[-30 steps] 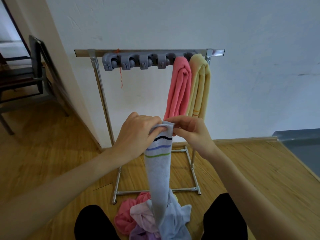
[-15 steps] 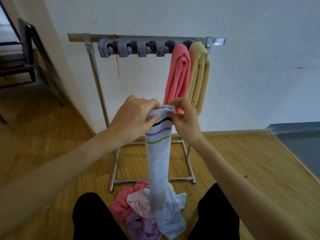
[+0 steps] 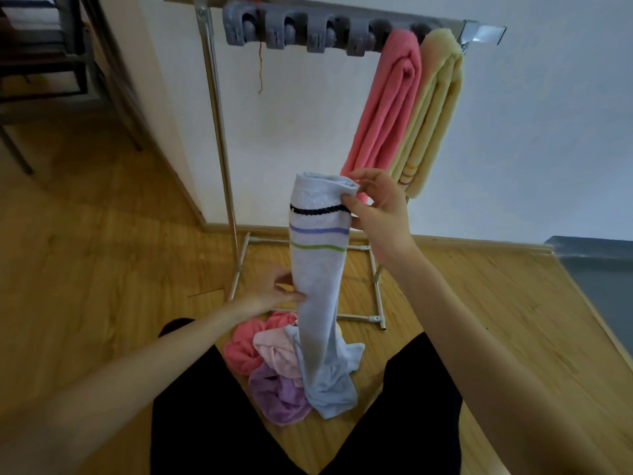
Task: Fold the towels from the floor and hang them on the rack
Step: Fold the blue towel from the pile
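**Two towels hung, a third half folded, three left on the floor**

From my remote seat, the tall chrome-legged rack with its grey clip bar (image 3: 308,36) was my landmark. At its right end hung a folded coral-pink terry towel (image 3: 387,111) and, touching it on the outer side, a folded pale yellow towel (image 3: 435,114); I judged those two finished. The four grey clips to their left held nothing.

In front of the rack's base, a long pale blue towel with black, blue and green stripes (image 3: 318,262) hung folded lengthwise, its tail trailing onto the wooden floor. My right hand (image 3: 376,207) pinched its top corner. My left hand (image 3: 277,293) gripped its left edge lower down. I reckoned it needed another fold before hanging.

Beneath it, just before the rack's feet, lay a crumpled pile: a coral-pink towel (image 3: 243,351), a light pink towel (image 3: 274,351) and a lilac towel (image 3: 277,395), all untouched.
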`<state>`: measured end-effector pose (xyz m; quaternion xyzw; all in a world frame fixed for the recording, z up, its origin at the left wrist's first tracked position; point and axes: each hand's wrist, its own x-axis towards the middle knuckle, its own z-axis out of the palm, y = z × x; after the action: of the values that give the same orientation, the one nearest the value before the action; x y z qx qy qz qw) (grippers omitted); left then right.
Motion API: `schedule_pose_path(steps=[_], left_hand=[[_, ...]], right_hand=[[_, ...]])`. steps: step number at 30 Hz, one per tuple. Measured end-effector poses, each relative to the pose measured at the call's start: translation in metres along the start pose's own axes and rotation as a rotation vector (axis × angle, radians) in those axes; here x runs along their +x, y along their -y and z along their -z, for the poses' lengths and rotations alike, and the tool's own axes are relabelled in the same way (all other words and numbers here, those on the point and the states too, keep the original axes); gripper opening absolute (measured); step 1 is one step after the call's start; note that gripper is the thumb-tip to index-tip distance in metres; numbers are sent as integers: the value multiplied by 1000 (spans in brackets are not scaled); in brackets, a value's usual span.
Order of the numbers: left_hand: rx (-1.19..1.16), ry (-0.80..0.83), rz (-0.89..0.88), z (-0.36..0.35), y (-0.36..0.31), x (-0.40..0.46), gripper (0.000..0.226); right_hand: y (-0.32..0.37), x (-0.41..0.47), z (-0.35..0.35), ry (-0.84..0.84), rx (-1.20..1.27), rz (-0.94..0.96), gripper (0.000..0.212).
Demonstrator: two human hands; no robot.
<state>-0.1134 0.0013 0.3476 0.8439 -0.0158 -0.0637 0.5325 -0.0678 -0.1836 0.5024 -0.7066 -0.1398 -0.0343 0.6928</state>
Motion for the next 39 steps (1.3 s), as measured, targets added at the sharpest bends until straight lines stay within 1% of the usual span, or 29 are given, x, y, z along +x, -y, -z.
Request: schedule_pose_path(steps=[3,5,7,9,11,13,15,16,17,19,21,23,24,26,27,28,29,30,31,32,33,34,35,36,37,39], left_hand=[[-37,40,82,-14,23,7,25],[-71,63,144,-20,26,9,12],[-91,61,228,-23,32,13,18],[-111,73,283,-21,37,15,26],[-157,81,287,-17,38,15,27],[-172,37,256,-10,31,15,23],[-187,-9,202,0,17,19,25],[-187,-20,159,6,8,22,27],[-174,-16,111,12,-2,26,29],[-80,24,20,25,-27,33,27],[44,120,-83,38,-60,37,28],[151,249,-152,50,-94,38,28],[200,310,-174,55,-109,39,27],[295,408,-214,61,-137,38,28],[337,447,-234,63,-149,37,26],[370,480,-249,64,-158,36,22],[395,511,-255,64,-164,36,19],[419,534,-257,63,-167,36,20],[446,543,-256,63,-169,37,25],[465,543,-251,61,-170,37,30],[472,538,-244,60,-170,38,32],[472,534,-239,60,-170,38,32],[477,529,-236,59,-170,39,31],[481,524,-233,59,-169,39,29],[486,521,-227,59,-168,39,28],[493,521,-207,61,-164,39,26]], right_hand=[[8,-1,5,-20,59,-28,26],[10,0,11,-75,116,-39,25],[5,2,20,-202,158,-84,24],[-7,3,30,-368,237,-215,23],[-27,2,41,-518,307,-351,26],[-52,-2,50,-633,295,-441,31],[-79,-10,56,-675,231,-516,34],[-95,-14,59,-667,193,-558,34],[-112,-18,62,-637,155,-608,36],[-141,-26,66,-518,59,-731,43],[-163,-33,68,-361,-40,-836,48],[-171,-40,67,-165,-159,-877,46],[-171,-41,66,-47,-268,-870,43],[-166,-40,65,191,-595,-794,31],[-161,-38,64,261,-746,-710,26],[-156,-34,61,277,-830,-594,27],[-147,-31,56,244,-813,-464,32],[-135,-29,51,179,-690,-348,35],[-121,-27,45,123,-497,-268,37],[-107,-23,41,115,-284,-238,38],[-95,-19,39,167,-94,-250,38],[-89,-16,38,256,68,-283,38],[-84,-14,38,355,172,-316,41],[-82,-13,37,455,215,-330,42],[-81,-13,37,538,196,-332,41],[-81,-14,38,613,93,-300,31]])
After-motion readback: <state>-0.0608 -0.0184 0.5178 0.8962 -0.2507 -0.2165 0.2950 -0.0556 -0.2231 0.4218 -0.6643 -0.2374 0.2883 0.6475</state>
